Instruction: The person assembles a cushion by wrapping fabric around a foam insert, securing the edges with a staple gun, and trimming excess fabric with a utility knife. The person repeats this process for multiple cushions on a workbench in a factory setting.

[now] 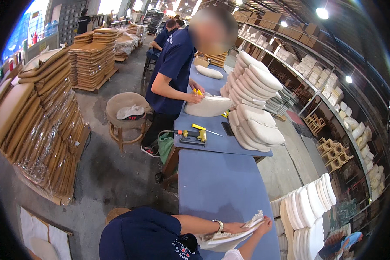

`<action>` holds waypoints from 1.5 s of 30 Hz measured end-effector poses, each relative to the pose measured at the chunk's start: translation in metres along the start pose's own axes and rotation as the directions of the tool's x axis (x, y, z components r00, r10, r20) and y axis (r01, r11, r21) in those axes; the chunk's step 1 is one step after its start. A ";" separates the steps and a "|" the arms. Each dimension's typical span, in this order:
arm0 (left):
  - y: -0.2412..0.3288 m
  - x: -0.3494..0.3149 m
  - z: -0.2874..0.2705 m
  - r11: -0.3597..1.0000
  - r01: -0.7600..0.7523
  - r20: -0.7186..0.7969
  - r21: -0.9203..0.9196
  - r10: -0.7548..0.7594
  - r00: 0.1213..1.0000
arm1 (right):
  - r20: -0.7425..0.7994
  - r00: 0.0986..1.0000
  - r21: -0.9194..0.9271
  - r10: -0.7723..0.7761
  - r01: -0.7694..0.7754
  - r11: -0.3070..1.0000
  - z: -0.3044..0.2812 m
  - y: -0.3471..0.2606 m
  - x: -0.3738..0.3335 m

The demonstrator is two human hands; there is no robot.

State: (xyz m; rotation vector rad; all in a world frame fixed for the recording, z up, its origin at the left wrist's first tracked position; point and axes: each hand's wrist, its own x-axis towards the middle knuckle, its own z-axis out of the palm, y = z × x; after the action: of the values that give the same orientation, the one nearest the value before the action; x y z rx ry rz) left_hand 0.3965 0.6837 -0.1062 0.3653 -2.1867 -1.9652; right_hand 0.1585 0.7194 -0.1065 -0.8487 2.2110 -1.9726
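On the near blue-topped table [216, 182] lies a cream upholstered piece [223, 245] with a curved edge and a frayed strip of fabric [253, 221] along it. My left hand [237, 228], with a watch at the wrist, is closed on the fabric. At the far end of the strip, my right hand [266, 225] pinches the same fabric between thumb and fingers. The piece's lower part is cut off by my arms and the picture's edge.
Past the table joint, a co-worker [173, 65] holds a yellow-handled tool [198, 92] over a cream cushion [208, 106]. Nearby lie a staple gun [195, 137], a yellow-handled pointed tool [206, 129] and a phone [227, 128]. Cushion stacks [255, 125] stand right; wrapped panels [47, 130] and a stool [125, 106] left.
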 end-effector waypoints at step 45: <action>-0.041 0.261 -0.039 0.971 0.184 0.391 -0.151 -0.112 0.913 | -0.296 0.848 0.369 0.440 -0.323 0.871 0.025 -0.019 0.000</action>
State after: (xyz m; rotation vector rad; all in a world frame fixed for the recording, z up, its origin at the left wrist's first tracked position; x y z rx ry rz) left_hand 0.1619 0.5650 -0.1503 0.1317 -2.2167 -2.4818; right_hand 0.1751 0.6960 -0.0935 0.0262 1.9394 -2.3064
